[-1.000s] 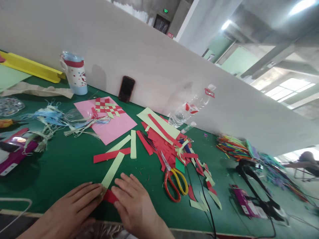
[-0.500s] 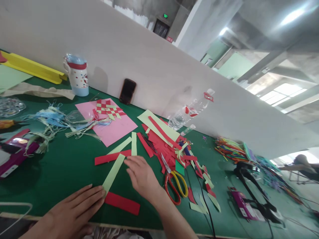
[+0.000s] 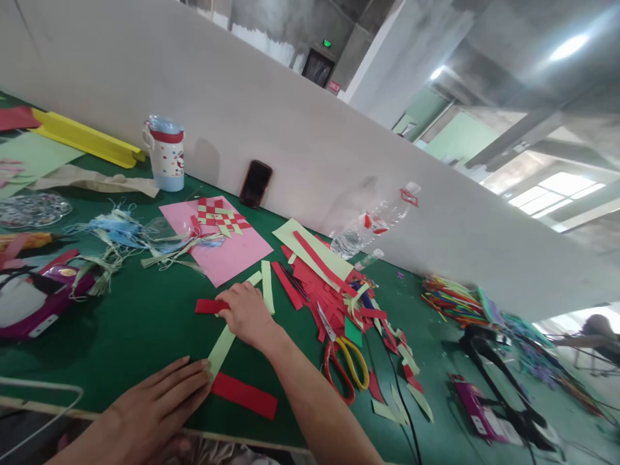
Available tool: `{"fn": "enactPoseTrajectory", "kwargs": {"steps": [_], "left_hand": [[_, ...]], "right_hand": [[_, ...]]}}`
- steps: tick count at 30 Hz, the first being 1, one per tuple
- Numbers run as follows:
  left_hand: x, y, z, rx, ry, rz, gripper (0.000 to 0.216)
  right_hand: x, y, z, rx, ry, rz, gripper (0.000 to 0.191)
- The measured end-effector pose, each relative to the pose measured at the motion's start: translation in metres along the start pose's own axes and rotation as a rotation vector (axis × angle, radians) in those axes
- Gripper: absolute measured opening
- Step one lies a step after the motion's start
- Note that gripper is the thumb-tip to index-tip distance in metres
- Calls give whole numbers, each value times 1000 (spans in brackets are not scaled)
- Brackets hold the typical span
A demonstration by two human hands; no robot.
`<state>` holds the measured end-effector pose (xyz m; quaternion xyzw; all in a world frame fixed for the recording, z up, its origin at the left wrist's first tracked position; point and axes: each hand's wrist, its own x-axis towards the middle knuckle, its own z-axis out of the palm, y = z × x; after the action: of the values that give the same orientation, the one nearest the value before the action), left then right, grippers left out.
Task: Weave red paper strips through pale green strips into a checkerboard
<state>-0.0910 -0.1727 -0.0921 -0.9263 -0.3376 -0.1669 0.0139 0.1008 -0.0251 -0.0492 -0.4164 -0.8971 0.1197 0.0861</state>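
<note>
My left hand (image 3: 162, 397) lies flat near the table's front edge, fingers stretched out and together. Its fingertips rest on the lower end of a pale green paper strip (image 3: 221, 347), beside a wide red strip (image 3: 245, 395). My right hand (image 3: 246, 313) is closed at the far end of that green strip, its bent fingers on a narrower red paper strip (image 3: 206, 306). This hand hides where the strips meet. Another pale green strip (image 3: 267, 287) lies just beyond it. Scissors (image 3: 343, 352) with red and yellow handles lie to the right, partly open.
Red scraps (image 3: 317, 284) and a plastic bottle (image 3: 375, 223) lie toward the white partition (image 3: 300, 135). A woven red-and-green piece (image 3: 220, 216) sits on pink paper (image 3: 237, 255). A phone (image 3: 256, 184) and a cup (image 3: 167, 155) stand behind. A black cable (image 3: 404, 400) crosses the right side.
My right hand has moved left and away from me, onto the red strip and over the green strip's far end. My left hand stays on the near end. The view has shifted slightly.
</note>
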Motion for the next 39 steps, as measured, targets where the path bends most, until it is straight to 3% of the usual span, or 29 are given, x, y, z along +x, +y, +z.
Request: {"fn": "enactPoseTrajectory", "kwargs": {"steps": [4, 9, 12, 14, 17, 22, 29, 34, 39], "left_hand": [[-2, -1, 0, 61, 19, 28, 67], [-1, 1, 7, 148, 49, 23, 63], [1, 3, 17, 166, 108, -30, 60], [3, 4, 23, 133, 104, -75, 58], [5, 6, 26, 75, 60, -145, 55], [9, 6, 21, 50, -7, -189, 45], [21, 6, 18, 87, -40, -122, 31], [38, 16, 17, 19, -177, -317, 41], [58, 16, 12, -91, -213, -365, 30]], "right_hand": [[-5, 0, -9, 52, 92, -3, 13], [-30, 8, -33, 373, 502, 66, 13], [-53, 21, -46, 486, 604, 225, 15], [-68, 31, -49, 512, 578, 356, 22], [-85, 43, -45, 537, 435, 460, 30], [-94, 51, -30, 414, 209, 397, 29], [-97, 61, -32, 53, 77, 460, 37], [-98, 66, -50, -85, 74, 481, 35], [-58, 64, -50, -56, 67, 400, 25]]}}
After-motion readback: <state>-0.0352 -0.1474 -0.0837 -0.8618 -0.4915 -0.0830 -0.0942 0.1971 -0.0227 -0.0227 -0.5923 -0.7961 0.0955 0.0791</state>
